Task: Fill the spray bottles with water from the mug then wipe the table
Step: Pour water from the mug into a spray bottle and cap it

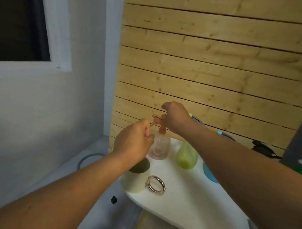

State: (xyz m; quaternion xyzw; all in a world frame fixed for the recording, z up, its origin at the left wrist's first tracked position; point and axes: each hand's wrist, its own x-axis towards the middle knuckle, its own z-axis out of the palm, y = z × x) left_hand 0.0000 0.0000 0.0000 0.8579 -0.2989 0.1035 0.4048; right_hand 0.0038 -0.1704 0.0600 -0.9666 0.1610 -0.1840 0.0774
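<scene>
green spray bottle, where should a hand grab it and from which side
Probably round the bulging lower body of the green spray bottle, coming from the near, front side. It stands upright on the white table; the right forearm crosses above it and hides its top, and the pink bottle stands apart on its left.

Both hands [133,140] [176,117] grip pink spray bottle [159,147] beside mug [136,177].
</scene>
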